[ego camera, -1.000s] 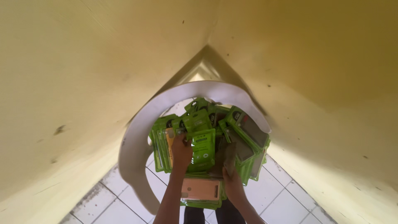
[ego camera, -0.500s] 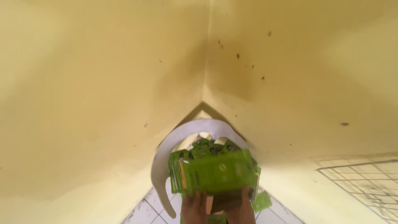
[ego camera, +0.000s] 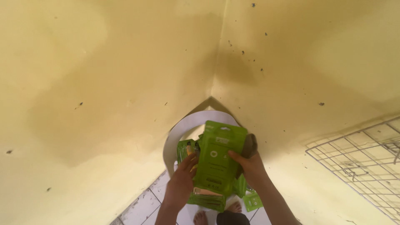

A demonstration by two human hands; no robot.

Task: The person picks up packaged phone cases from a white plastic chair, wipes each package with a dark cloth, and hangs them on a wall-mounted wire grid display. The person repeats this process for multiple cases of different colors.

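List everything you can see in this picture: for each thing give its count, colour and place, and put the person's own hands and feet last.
Green packet: one, bright green, held up between both hands.
Other green packets: several, exact count unclear, stacked in the bucket below the hands.
Bucket: one, white rim, in the wall corner.
Walls: two, yellow, speckled, meeting at a corner.
Wire rack: one, grey, at right against the wall.
Floor tiles: white, bottom centre.
Left hand: gripping the packet's left edge.
Right hand: gripping its right edge.
Feet: bare, at bottom.
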